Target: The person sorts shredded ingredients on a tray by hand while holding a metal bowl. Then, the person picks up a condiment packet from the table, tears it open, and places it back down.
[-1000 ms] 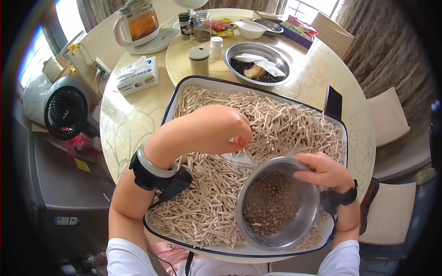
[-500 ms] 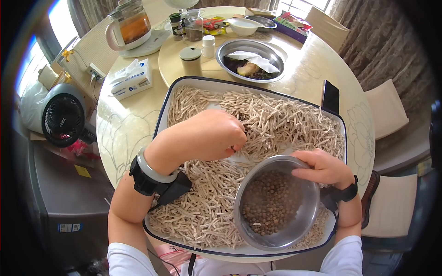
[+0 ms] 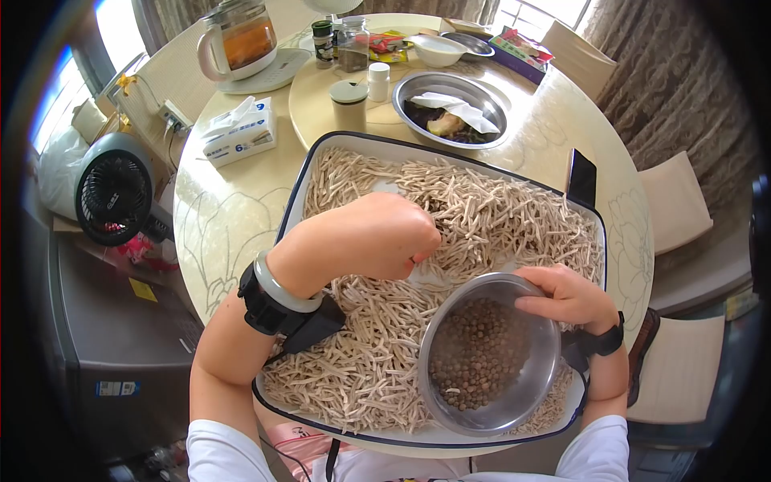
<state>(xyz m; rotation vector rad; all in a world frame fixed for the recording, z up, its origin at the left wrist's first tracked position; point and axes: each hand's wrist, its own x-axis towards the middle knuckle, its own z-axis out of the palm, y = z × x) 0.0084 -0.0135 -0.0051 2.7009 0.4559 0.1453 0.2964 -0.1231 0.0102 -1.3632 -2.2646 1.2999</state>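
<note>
The left hand (image 3: 401,233) reaches in over the left edge of the tray (image 3: 298,205), fingers curled down at the pale sticks (image 3: 369,353) around the tray's middle; the fingertips are mostly hidden, so I cannot tell whether they pinch anything. The right hand (image 3: 570,299) has a narrow hold on the metal bowl (image 3: 534,377), its digits lapped over the rim on the far right side. The bowl sits toward the tray's near right corner, and whether its base rests on the sticks cannot be told. Inside lie small brown balls (image 3: 475,353).

For good handling, I'd want the bowl near level — the balls look likely to roll if the rim dips — and braced below, as a one-sided hold may tip. A light, small pinch should suit the left fingertips, since the sticks look thin and lie criss-crossed. Wide swings seem unwise near the phone (image 3: 581,178), just beside the tray's far right corner.
</note>
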